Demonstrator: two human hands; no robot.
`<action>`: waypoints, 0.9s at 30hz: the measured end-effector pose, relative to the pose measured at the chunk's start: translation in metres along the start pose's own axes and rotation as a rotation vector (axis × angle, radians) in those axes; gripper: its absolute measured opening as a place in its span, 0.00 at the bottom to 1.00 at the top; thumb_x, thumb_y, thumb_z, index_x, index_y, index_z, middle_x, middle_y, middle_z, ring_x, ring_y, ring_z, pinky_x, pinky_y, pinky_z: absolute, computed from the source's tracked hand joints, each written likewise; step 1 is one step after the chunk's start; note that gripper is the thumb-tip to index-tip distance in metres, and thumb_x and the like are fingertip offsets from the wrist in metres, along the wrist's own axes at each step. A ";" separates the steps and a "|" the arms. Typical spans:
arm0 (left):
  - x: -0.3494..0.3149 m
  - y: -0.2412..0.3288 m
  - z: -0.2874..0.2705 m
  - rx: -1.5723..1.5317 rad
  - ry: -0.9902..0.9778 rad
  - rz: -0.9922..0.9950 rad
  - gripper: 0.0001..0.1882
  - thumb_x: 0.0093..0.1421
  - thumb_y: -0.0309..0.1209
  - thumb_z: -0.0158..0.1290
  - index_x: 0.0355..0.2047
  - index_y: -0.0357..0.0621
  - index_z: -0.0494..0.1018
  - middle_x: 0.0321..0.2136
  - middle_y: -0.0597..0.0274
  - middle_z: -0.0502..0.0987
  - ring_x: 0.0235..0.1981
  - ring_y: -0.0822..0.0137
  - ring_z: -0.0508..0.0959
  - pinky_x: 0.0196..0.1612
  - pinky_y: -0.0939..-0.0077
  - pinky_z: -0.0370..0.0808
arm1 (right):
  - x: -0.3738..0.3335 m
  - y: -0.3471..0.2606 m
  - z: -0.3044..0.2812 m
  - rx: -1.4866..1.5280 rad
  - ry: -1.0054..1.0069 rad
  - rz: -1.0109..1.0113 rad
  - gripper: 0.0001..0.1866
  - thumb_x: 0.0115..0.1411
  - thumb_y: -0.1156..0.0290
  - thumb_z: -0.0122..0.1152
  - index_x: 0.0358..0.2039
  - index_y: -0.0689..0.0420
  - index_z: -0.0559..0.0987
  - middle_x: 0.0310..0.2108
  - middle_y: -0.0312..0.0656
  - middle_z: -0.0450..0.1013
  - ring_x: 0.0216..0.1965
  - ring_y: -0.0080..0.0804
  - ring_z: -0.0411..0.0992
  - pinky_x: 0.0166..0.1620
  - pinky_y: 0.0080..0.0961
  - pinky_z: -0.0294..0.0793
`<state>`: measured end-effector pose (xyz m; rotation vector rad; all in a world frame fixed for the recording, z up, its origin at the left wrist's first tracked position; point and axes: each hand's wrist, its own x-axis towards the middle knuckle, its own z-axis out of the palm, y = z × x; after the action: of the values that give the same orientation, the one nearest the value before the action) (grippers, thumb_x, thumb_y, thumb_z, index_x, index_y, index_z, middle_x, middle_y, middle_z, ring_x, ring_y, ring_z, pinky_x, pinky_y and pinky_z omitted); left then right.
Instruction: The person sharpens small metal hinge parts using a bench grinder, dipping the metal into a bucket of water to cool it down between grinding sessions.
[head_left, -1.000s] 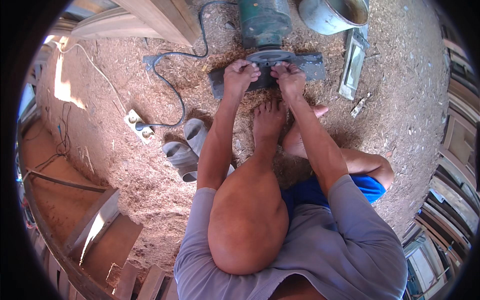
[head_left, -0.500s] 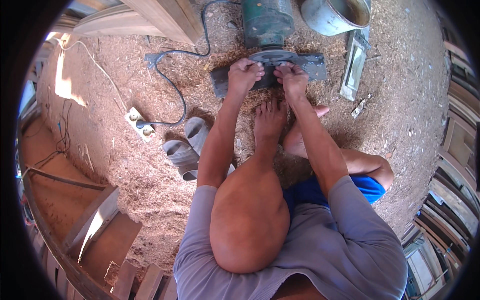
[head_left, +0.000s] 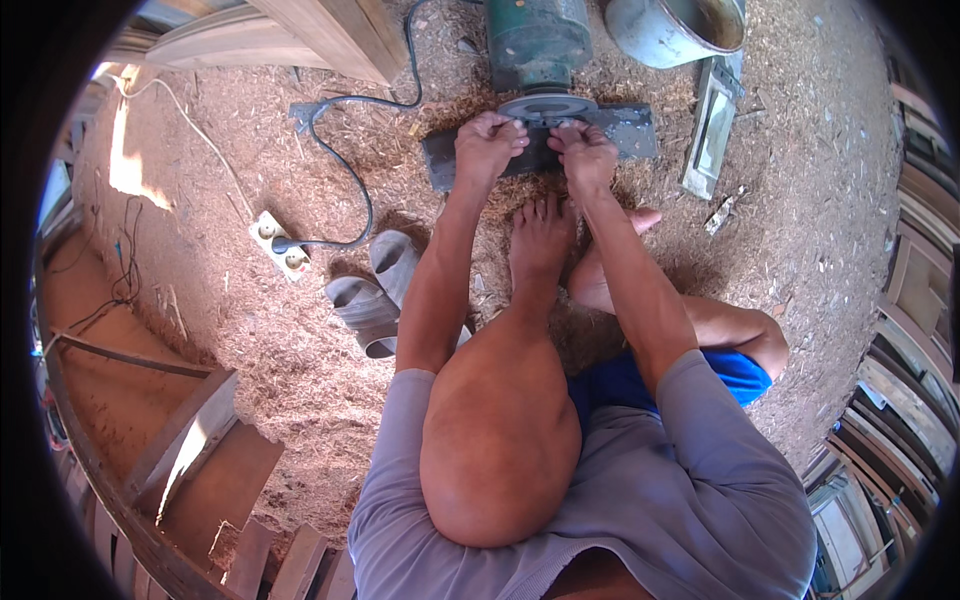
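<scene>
A green motor (head_left: 538, 42) lies at the top middle with a grey grinding disc (head_left: 547, 105) on its near end. Below the disc is a dark flat board (head_left: 440, 165). My left hand (head_left: 488, 143) is pinched closed at the disc's near left side. My right hand (head_left: 584, 151) is pinched too, just right of centre and close to the disc's near edge. A small gap separates the two sets of fingertips. Whatever the fingers hold is too small or too hidden to name.
Bare feet (head_left: 541, 235) rest just below the board. A pair of grey sandals (head_left: 365, 308) and a white power strip (head_left: 280, 247) with a dark cable (head_left: 368, 195) lie left. A metal bucket (head_left: 660, 35) and a narrow frame-like piece (head_left: 708, 140) are right. Shavings cover the ground.
Both hands keep nearly the same pinched pose beside the disc. The whole view has shifted very slightly; nothing is plainly taken up or let go.
</scene>
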<state>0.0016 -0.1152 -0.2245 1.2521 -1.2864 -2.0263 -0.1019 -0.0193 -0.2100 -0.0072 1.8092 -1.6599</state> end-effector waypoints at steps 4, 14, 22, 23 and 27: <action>-0.003 0.001 -0.001 -0.033 0.002 0.036 0.07 0.60 0.24 0.52 0.36 0.30 0.71 0.29 0.52 0.79 0.26 0.68 0.81 0.28 0.80 0.79 | 0.002 0.003 -0.003 -0.046 -0.025 -0.049 0.06 0.59 0.74 0.58 0.35 0.62 0.76 0.30 0.42 0.79 0.25 0.22 0.76 0.25 0.13 0.68; -0.049 0.008 -0.027 -0.151 -0.011 0.034 0.06 0.62 0.23 0.50 0.38 0.33 0.71 0.31 0.54 0.78 0.31 0.67 0.80 0.34 0.77 0.80 | -0.041 -0.021 -0.032 0.221 -0.423 0.271 0.08 0.63 0.71 0.55 0.39 0.62 0.77 0.32 0.41 0.78 0.28 0.20 0.73 0.32 0.17 0.72; -0.072 0.029 -0.014 -0.596 -0.239 -0.160 0.10 0.62 0.24 0.51 0.43 0.35 0.71 0.35 0.55 0.77 0.34 0.66 0.80 0.38 0.74 0.80 | -0.056 -0.010 -0.059 0.177 -0.470 0.274 0.08 0.59 0.76 0.60 0.39 0.63 0.77 0.27 0.37 0.76 0.23 0.18 0.71 0.29 0.13 0.71; -0.072 0.027 -0.014 -0.534 -0.227 -0.133 0.10 0.61 0.24 0.52 0.43 0.35 0.71 0.34 0.56 0.77 0.34 0.67 0.79 0.37 0.74 0.80 | -0.058 -0.010 -0.056 0.143 -0.456 0.271 0.06 0.59 0.77 0.60 0.37 0.63 0.78 0.27 0.36 0.75 0.24 0.18 0.70 0.28 0.13 0.70; -0.070 0.020 -0.018 -0.320 -0.199 -0.089 0.10 0.60 0.23 0.54 0.42 0.36 0.71 0.33 0.60 0.77 0.32 0.70 0.79 0.36 0.75 0.80 | -0.070 -0.013 -0.053 0.024 -0.485 0.228 0.05 0.59 0.77 0.59 0.36 0.62 0.78 0.29 0.35 0.75 0.28 0.17 0.69 0.33 0.15 0.70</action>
<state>0.0496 -0.0816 -0.1779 0.9966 -0.9492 -2.3562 -0.0783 0.0555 -0.1675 -0.1711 1.3685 -1.3742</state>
